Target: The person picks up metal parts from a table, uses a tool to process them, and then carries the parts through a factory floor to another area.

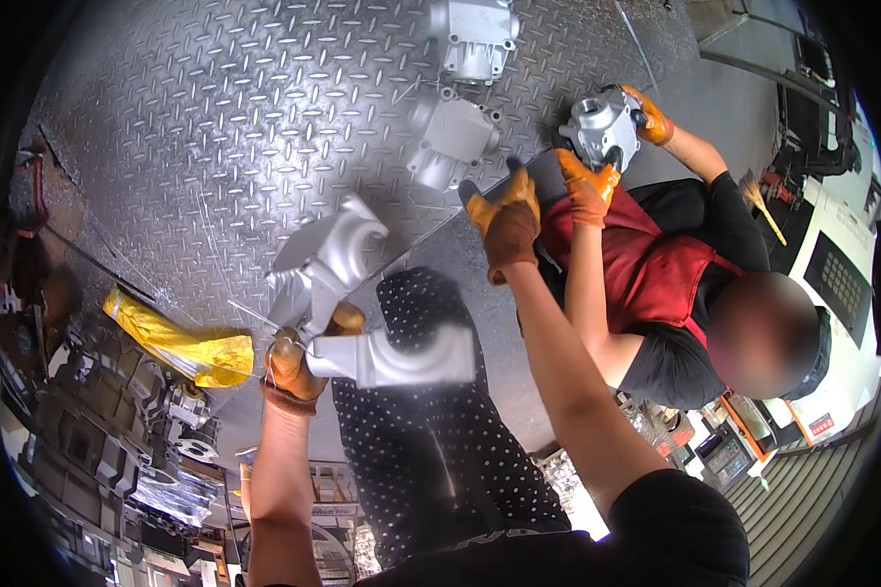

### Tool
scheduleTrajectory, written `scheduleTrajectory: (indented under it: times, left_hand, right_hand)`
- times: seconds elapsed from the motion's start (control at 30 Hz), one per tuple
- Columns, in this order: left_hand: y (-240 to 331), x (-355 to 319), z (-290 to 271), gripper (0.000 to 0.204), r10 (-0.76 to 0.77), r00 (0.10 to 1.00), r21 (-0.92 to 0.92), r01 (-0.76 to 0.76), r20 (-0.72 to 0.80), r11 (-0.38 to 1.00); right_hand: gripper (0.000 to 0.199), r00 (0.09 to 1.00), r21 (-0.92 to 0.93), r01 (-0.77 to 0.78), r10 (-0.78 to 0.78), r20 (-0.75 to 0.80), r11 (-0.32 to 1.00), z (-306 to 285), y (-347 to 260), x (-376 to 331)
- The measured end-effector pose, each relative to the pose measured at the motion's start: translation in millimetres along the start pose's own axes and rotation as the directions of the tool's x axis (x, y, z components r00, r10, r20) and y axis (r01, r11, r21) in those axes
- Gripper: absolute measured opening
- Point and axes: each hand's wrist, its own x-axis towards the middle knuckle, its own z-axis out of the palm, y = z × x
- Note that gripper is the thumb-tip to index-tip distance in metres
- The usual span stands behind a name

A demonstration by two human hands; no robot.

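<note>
Clock directions are from the centre of my view. Closest to me: dotted dark clothing (426,450) at 6, below the work.

Left hand (294,367), orange glove, at 8: grasping grey metal. I see two arms in that grip, an upper casting (328,259) pointing to 1 from the hand and a lower casting (401,357) pointing to 3, both with a curved saddle end. Can't tell if they're joined; the lower one is motion-blurred and lies across my view of the clothing.

Right hand (509,220), orange-brown glove with dark fingertips, at 1: nothing held, fingers spread and pointing up. Fingertips sit near a grey housing (455,137) on the tread plate (264,117); I can't confirm contact.

Yellow bundle (181,342) at 9, along the plate's left edge. Second housing (472,44) at 12, beyond the first.

Co-worker (612,264) at 3, red over black, orange gloves. Both of that person's hands are on a rounded metal housing (602,129) at 1–2, one on each side.

Farther out: a brush (765,210) between 2 and 3, white machine (822,230) behind it. Metal parts (98,440) crowd 8, too cluttered for me to sort.
</note>
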Motion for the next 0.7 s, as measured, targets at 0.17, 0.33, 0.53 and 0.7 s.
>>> scheduleTrajectory:
  times: [0.17,0.33,0.53,0.7]
  left_hand:
    - [-55,-20,-31,0.012,0.321,0.945,0.712,-0.180,-0.067,0.679]
    - [-83,-4,-54,0.018,-0.054,0.997,0.883,-0.019,0.051,0.469]
    - [-126,18,-48,0.028,0.182,0.964,0.681,-0.001,-0.193,0.732]
    - [-133,13,-47,0.038,0.181,0.979,0.614,-0.086,-0.094,0.785]
  right_hand:
    - [0.092,0.982,-0.362,0.154,-0.103,0.155,0.919,-14,-56,22]
    - [0.087,0.930,-0.370,0.274,-0.146,0.338,0.888,-10,-63,81]
    - [0.061,0.803,-0.420,0.446,-0.146,0.578,0.790,-3,-65,113]
    - [0.056,0.859,-0.290,0.344,-0.174,0.482,0.893,5,-48,70]
